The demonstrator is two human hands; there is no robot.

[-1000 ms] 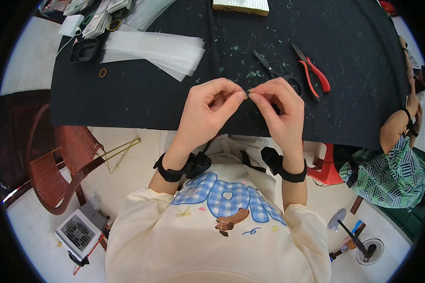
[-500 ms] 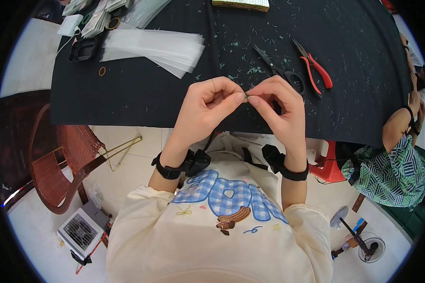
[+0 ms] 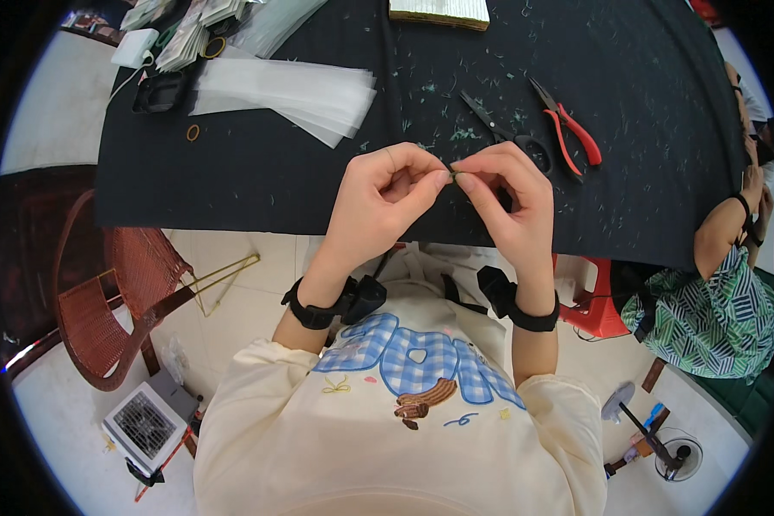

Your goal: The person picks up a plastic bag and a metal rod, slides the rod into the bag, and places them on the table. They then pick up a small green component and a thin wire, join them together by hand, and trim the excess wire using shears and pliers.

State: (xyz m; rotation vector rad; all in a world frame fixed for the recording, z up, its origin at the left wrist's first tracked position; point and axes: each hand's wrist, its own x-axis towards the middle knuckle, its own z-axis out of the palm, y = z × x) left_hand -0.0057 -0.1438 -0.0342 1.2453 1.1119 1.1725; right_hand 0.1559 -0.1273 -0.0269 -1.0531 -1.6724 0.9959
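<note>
Above the front part of the black-covered table (image 3: 224, 193), my left hand (image 3: 383, 189) and my right hand (image 3: 516, 189) meet with thumbs and forefingers pinched. Between the fingertips is a tiny dark green piece (image 3: 453, 175), gripped from both sides; most of it is hidden and its kind is too small to make out. Just beyond my right hand lie black scissors (image 3: 499, 129) with their handles toward me. To the right of these, red-handled pliers (image 3: 568, 129) rest with their jaws pointing away.
Clear plastic sleeves (image 3: 292, 90) lie at the back left, by a black tray (image 3: 157, 92) and a rubber band (image 3: 193, 133). Green scraps (image 3: 464, 134) are scattered over the cloth. A white block (image 3: 439, 12) stands at the far edge. Another person's arm (image 3: 721, 228) is at the right.
Both hands keep their pinch at nearly the same place, the fingertips shifted very slightly. The table scene sits a little differently in the picture, as the view has moved slightly.
</note>
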